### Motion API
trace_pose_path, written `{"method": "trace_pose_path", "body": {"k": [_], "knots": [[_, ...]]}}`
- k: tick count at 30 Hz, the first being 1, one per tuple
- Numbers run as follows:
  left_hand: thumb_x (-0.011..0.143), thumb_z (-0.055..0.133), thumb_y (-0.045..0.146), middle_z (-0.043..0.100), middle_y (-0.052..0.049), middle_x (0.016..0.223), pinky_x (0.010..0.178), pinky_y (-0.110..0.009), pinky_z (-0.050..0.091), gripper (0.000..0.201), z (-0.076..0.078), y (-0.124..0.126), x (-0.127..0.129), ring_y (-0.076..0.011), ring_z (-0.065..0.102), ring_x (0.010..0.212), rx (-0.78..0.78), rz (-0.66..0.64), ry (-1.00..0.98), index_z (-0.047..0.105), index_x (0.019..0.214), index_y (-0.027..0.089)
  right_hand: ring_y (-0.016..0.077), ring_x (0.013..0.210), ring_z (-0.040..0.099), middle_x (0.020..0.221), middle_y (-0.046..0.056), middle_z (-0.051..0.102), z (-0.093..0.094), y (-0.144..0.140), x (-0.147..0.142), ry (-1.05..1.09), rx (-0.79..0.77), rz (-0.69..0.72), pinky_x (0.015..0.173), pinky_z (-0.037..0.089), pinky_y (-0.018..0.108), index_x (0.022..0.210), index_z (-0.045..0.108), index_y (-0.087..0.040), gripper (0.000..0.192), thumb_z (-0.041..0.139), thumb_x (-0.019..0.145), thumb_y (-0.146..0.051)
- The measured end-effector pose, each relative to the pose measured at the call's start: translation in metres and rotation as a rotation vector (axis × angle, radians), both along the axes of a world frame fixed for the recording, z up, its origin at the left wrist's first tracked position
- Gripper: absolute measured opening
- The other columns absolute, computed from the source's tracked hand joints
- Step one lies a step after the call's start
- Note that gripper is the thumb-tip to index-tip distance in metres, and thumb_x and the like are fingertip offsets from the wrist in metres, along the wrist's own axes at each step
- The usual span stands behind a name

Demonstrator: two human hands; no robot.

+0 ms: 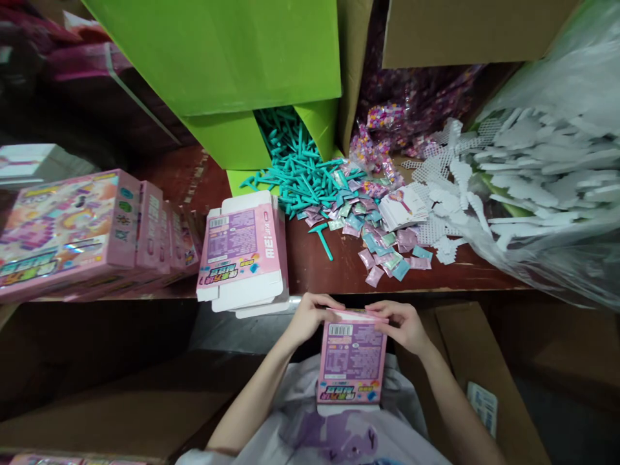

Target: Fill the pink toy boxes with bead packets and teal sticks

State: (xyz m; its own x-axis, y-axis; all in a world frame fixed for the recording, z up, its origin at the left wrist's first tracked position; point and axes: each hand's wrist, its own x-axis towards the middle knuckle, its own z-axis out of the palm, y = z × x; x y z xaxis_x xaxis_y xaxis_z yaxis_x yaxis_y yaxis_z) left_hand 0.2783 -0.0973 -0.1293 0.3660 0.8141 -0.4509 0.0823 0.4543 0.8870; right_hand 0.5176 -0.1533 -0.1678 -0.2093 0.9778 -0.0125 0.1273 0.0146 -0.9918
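Note:
A pink and purple cardboard box [352, 361] is between my hands, upright against my lap, its printed back facing up toward me. My left hand [312, 316] grips its upper left corner, fingers along the top edge. At the upper right corner my right hand [400, 323] pinches the same edge, thumb on the printed face. A white strip shows along that top end, near a flap. Just left on the table lies a stack of flattened pink boxes [242, 252] with white flaps. Beyond my hands a single teal T-shaped tool [322, 241] rests on the table.
Teal tools [295, 168] spill from a green carton [271, 58]. Small pastel sachets [382, 248], folded white leaflets [403, 208] and bags of coloured beads [382, 139] lie beside them. White plastic pegboards [547, 168] fill a clear bag at right. Finished-looking pink boxes [68, 226] stand at left.

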Motion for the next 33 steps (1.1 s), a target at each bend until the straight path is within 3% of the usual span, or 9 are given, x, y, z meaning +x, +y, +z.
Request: {"method": "trace_pose_path", "body": {"k": [3,7,11,17,21,25,28,33], "knots": [[0.056,0.073,0.016,0.072,-0.007,0.079,0.059,-0.024,0.041,0.018,0.003,0.005,-0.002,-0.0162,0.062,0.069,-0.072,-0.046,-0.03,0.077,0.073,0.015,0.0224,0.094,0.068,0.102,0.014,0.069,-0.002,0.001,0.003,0.019,-0.032,0.024,0.075,0.056,0.031,0.072,0.065,-0.016,0.015,0.073,0.075,-0.029],[0.065,0.074,0.029,0.073,-0.011,0.087,0.067,-0.028,0.046,0.022,0.004,-0.001,-0.001,-0.0205,0.065,0.077,0.034,-0.081,0.019,0.077,0.079,0.013,0.0223,0.096,0.067,0.104,0.014,0.069,-0.004,-0.001,0.005,-0.003,-0.051,0.034,0.076,0.055,0.031,0.071,0.064,-0.017,0.015,0.073,0.074,-0.028],[0.073,0.068,0.035,0.074,-0.013,0.093,0.073,-0.033,0.05,0.027,0.007,-0.008,0.002,-0.0249,0.068,0.083,0.171,-0.082,0.223,0.077,0.087,0.013,0.0216,0.097,0.066,0.107,0.013,0.068,-0.003,-0.002,0.007,-0.043,-0.068,0.04,0.079,0.055,0.032,0.071,0.063,-0.017,0.015,0.072,0.075,-0.028],[0.061,0.081,0.041,0.07,-0.011,0.109,0.089,-0.035,0.05,0.043,0.007,-0.018,-0.004,-0.0259,0.065,0.101,0.368,-0.234,0.189,0.075,0.098,0.02,0.0234,0.099,0.065,0.106,0.011,0.069,0.008,0.001,0.013,-0.175,-0.029,0.088,0.086,0.052,0.038,0.072,0.064,-0.018,0.014,0.071,0.075,-0.028],[0.067,0.077,0.034,0.065,-0.012,0.117,0.083,-0.035,0.054,0.042,-0.002,-0.032,0.004,-0.0239,0.064,0.101,0.373,-0.076,0.232,0.069,0.106,0.019,0.0268,0.104,0.063,0.098,0.008,0.071,0.038,0.016,-0.006,-0.404,0.084,0.08,0.103,0.038,0.052,0.071,0.068,-0.02,0.011,0.073,0.073,-0.03],[0.059,0.082,0.028,0.069,-0.009,0.102,0.074,-0.031,0.056,0.074,-0.012,-0.042,0.011,-0.0186,0.068,0.083,0.207,0.093,0.128,0.047,0.124,0.017,0.0224,0.091,0.068,0.099,0.007,0.072,0.059,0.034,-0.044,-0.359,0.072,0.132,0.087,0.052,0.037,0.092,0.074,-0.023,0.017,0.066,0.08,-0.031],[0.063,0.08,0.026,0.071,-0.005,0.088,0.075,-0.031,0.055,0.071,-0.016,-0.045,0.008,-0.018,0.068,0.079,0.163,0.097,0.076,0.043,0.123,0.016,0.0205,0.085,0.07,0.093,0.004,0.073,0.056,0.04,-0.061,-0.285,0.051,0.225,0.075,0.055,0.03,0.089,0.076,-0.025,0.016,0.061,0.084,-0.028],[0.063,0.08,0.026,0.071,-0.006,0.088,0.076,-0.032,0.055,0.073,-0.017,-0.045,0.003,-0.0188,0.069,0.079,0.145,0.113,0.044,0.041,0.123,0.016,0.0205,0.08,0.07,0.088,0.003,0.074,0.045,0.037,-0.065,-0.293,0.112,0.168,0.071,0.055,0.03,0.088,0.076,-0.025,0.015,0.061,0.084,-0.026]]}}
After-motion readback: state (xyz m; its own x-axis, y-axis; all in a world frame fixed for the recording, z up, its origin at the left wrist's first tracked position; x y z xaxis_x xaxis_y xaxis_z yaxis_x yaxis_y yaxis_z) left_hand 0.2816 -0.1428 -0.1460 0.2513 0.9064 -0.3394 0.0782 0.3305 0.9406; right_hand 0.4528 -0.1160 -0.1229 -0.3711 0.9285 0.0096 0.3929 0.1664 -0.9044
